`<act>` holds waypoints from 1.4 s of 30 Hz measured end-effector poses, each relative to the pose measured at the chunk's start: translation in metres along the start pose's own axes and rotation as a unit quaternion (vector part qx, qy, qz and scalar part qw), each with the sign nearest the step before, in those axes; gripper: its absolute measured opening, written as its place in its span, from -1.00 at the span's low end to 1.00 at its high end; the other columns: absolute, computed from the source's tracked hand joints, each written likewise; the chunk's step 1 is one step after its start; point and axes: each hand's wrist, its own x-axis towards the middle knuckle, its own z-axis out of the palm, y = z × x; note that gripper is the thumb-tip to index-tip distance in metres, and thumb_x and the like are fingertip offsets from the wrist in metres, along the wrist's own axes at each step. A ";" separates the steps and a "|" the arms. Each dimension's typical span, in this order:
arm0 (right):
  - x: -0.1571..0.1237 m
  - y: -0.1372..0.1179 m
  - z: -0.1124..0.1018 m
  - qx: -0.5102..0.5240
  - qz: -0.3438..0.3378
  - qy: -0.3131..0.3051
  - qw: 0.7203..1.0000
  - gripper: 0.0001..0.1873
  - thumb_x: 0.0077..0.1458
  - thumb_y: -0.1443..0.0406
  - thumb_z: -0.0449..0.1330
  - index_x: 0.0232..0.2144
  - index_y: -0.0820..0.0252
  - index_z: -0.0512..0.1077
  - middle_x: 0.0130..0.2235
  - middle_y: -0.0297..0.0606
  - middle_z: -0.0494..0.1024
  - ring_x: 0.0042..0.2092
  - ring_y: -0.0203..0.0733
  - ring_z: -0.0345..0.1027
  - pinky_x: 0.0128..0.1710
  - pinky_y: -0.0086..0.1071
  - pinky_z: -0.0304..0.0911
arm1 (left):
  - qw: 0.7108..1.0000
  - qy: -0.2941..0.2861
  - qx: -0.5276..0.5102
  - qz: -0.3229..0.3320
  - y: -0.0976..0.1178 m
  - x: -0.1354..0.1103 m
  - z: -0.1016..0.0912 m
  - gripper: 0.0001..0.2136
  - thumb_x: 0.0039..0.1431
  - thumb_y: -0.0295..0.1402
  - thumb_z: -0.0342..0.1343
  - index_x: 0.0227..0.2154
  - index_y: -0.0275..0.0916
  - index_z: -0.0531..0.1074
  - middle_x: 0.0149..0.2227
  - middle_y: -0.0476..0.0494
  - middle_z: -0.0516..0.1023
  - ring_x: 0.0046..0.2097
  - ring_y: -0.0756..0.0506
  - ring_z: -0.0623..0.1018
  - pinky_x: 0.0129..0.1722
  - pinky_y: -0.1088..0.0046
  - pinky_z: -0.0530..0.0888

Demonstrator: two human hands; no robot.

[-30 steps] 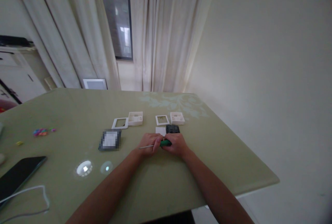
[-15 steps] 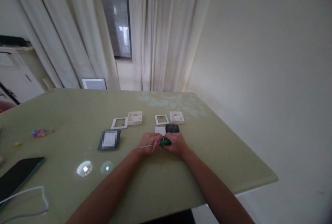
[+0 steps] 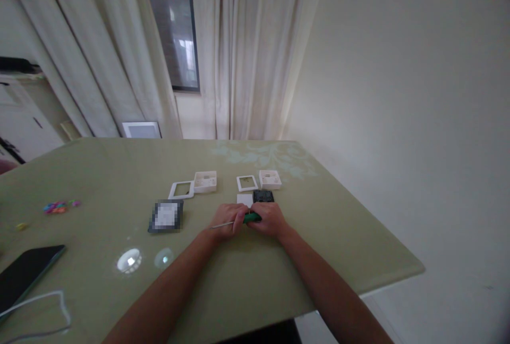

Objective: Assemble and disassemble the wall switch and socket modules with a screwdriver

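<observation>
Both my hands rest together on the green table [image 3: 279, 280]. My right hand [image 3: 271, 220] is closed on the green handle of a screwdriver [image 3: 252, 218]. My left hand [image 3: 227, 221] is closed round its metal shaft, whose tip pokes out to the left. Just beyond my hands lie a white square plate [image 3: 244, 199] and a black switch module [image 3: 263, 195]. Behind those sit a white frame [image 3: 247, 182] and a white back box [image 3: 270, 178].
A second white frame [image 3: 181, 190] and back box [image 3: 205, 181] lie to the left, with a dark square part [image 3: 166, 216] nearer me. A phone [image 3: 26, 272] and white cable [image 3: 43, 309] sit at the left edge. Colourful small bits [image 3: 56, 207] lie far left.
My hands stay together on the screwdriver. Only the view has drifted slightly, so everything sits a little further left.
</observation>
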 end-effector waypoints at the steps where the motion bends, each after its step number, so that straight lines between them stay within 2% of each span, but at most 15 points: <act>1: 0.001 -0.001 -0.002 0.006 0.003 0.016 1.000 -0.67 0.44 0.04 0.31 -0.09 0.20 0.56 -0.13 -0.25 0.64 -0.18 -0.18 0.56 -0.11 -0.21 0.56 | 1.000 -0.001 0.006 -0.005 0.000 0.001 0.000 -0.79 0.53 -0.20 0.24 -0.07 -0.26 0.58 -0.13 -0.12 0.66 -0.18 -0.10 0.66 -0.13 0.26 0.67; 3: 0.002 -0.002 -0.008 0.015 0.027 0.063 0.998 -0.67 0.44 0.03 0.31 -0.11 0.20 0.56 -0.14 -0.25 0.64 -0.16 -0.17 0.56 -0.09 -0.19 0.56 | 1.000 0.000 0.020 -0.019 0.000 0.003 0.000 -0.79 0.53 -0.20 0.23 -0.06 -0.27 0.57 -0.13 -0.11 0.66 -0.19 -0.10 0.66 -0.12 0.25 0.67; 5: 0.002 0.002 -0.015 0.019 0.081 0.133 0.988 -0.68 0.46 0.04 0.29 -0.10 0.19 0.56 -0.13 -0.24 0.63 -0.15 -0.16 0.56 -0.07 -0.18 0.55 | 0.999 0.008 0.037 -0.035 0.002 0.007 0.000 -0.78 0.54 -0.19 0.22 -0.06 -0.27 0.57 -0.13 -0.12 0.65 -0.15 -0.12 0.66 -0.08 0.21 0.66; 9: -0.002 0.026 -0.027 0.024 0.222 0.272 0.936 -0.70 0.49 0.10 0.27 0.01 0.22 0.54 -0.09 -0.23 0.62 -0.17 -0.18 0.56 -0.13 -0.22 0.57 | 0.996 0.023 0.064 -0.051 0.007 0.013 0.002 -0.81 0.51 -0.23 0.21 -0.01 -0.23 0.59 -0.04 -0.21 0.66 0.04 -0.24 0.65 0.12 0.05 0.60; 12: -0.005 0.053 -0.031 0.026 0.297 0.314 0.901 -0.68 0.48 0.10 0.28 0.07 0.23 0.52 -0.06 -0.21 0.63 -0.17 -0.18 0.57 -0.17 -0.24 0.58 | 0.996 0.024 0.066 -0.056 0.005 0.014 0.004 -0.75 0.45 -0.30 0.24 0.11 -0.19 0.60 0.12 -0.30 0.66 0.19 -0.34 0.61 0.25 -0.05 0.53; 15: -0.005 0.074 -0.034 0.017 0.328 0.313 0.891 -0.67 0.46 0.11 0.30 0.10 0.21 0.53 0.04 -0.16 0.63 -0.06 -0.10 0.59 -0.05 -0.14 0.60 | 0.996 0.016 0.055 -0.061 -0.001 0.014 0.006 -0.70 0.46 -0.32 0.24 0.18 -0.18 0.60 0.23 -0.31 0.64 0.26 -0.33 0.60 0.31 -0.05 0.52; 18: -0.003 0.084 -0.034 0.007 0.323 0.283 0.903 -0.67 0.45 0.13 0.32 0.12 0.18 0.54 0.16 -0.11 0.59 0.09 -0.02 0.57 0.10 -0.02 0.56 | 0.997 0.007 0.038 -0.067 -0.007 0.013 0.008 -0.73 0.51 -0.29 0.23 0.17 -0.21 0.60 0.25 -0.28 0.64 0.27 -0.29 0.62 0.31 -0.07 0.53; 22: 0.001 0.084 -0.028 0.002 0.305 0.245 0.920 -0.61 0.43 0.14 0.33 0.20 0.15 0.51 0.28 -0.07 0.53 0.20 0.07 0.51 0.19 0.07 0.51 | 0.996 0.009 0.021 -0.086 -0.012 0.012 0.009 -0.74 0.55 -0.21 0.22 0.13 -0.21 0.61 0.22 -0.28 0.65 0.24 -0.27 0.64 0.29 -0.09 0.56; 27: 0.004 0.080 -0.020 -0.002 0.304 0.214 0.928 -0.63 0.44 0.14 0.33 0.19 0.14 0.52 0.27 -0.07 0.53 0.17 0.04 0.53 0.17 0.03 0.53 | 0.993 0.010 0.005 -0.118 -0.016 0.011 0.008 -0.76 0.53 -0.21 0.25 0.08 -0.23 0.61 0.17 -0.26 0.66 0.17 -0.26 0.66 0.24 -0.06 0.60; 31: 0.003 0.080 -0.023 -0.001 0.310 0.231 0.922 -0.63 0.45 0.13 0.32 0.18 0.15 0.51 0.21 -0.09 0.57 0.11 0.00 0.56 0.10 -0.02 0.56 | 0.991 0.013 -0.003 -0.130 -0.017 0.009 0.006 -0.78 0.52 -0.22 0.26 0.05 -0.24 0.61 0.16 -0.25 0.66 0.15 -0.25 0.66 0.21 -0.03 0.61; 35: -0.001 0.076 -0.041 0.000 0.298 0.263 0.918 -0.63 0.44 0.13 0.32 0.17 0.16 0.52 0.21 -0.09 0.56 0.12 0.02 0.55 0.13 0.01 0.54 | 0.991 0.040 -0.018 -0.125 -0.015 0.010 0.006 -0.76 0.53 -0.18 0.23 0.02 -0.23 0.63 0.12 -0.26 0.70 0.16 -0.27 0.68 0.25 -0.05 0.58; 37: -0.002 0.067 -0.052 0.008 0.271 0.271 0.924 -0.65 0.44 0.13 0.32 0.15 0.16 0.53 0.23 -0.08 0.55 0.17 0.04 0.52 0.19 0.06 0.50 | 0.990 0.073 -0.029 -0.119 -0.012 0.010 0.005 -0.67 0.52 -0.13 0.22 0.17 -0.18 0.58 0.20 -0.31 0.67 0.26 -0.32 0.63 0.33 -0.08 0.51; 38: -0.002 0.060 -0.056 0.016 0.250 0.269 0.930 -0.67 0.44 0.13 0.31 0.14 0.16 0.53 0.25 -0.08 0.54 0.21 0.06 0.50 0.23 0.08 0.47 | 0.988 0.093 -0.034 -0.115 -0.010 0.011 0.005 -0.56 0.50 -0.09 0.23 0.30 -0.14 0.49 0.28 -0.34 0.62 0.33 -0.35 0.58 0.37 -0.09 0.47; 40: 0.001 0.040 -0.060 0.038 0.197 0.252 0.947 -0.72 0.44 0.14 0.31 0.07 0.17 0.56 0.27 -0.08 0.53 0.27 0.08 0.45 0.29 0.12 0.42 | 0.984 0.136 -0.046 -0.105 -0.006 0.011 0.001 -0.25 0.43 0.02 0.28 0.52 -0.12 0.18 0.46 -0.43 0.41 0.45 -0.39 0.44 0.40 -0.10 0.44; 42: 0.006 0.018 -0.057 0.069 0.141 0.218 0.963 -0.79 0.43 0.18 0.31 -0.04 0.17 0.60 0.29 -0.07 0.51 0.28 0.08 0.46 0.30 0.07 0.41 | 0.979 0.175 -0.052 -0.095 0.000 0.012 -0.008 0.01 0.34 0.11 0.33 0.60 -0.15 -0.11 0.57 -0.54 0.17 0.53 -0.44 0.30 0.40 -0.11 0.42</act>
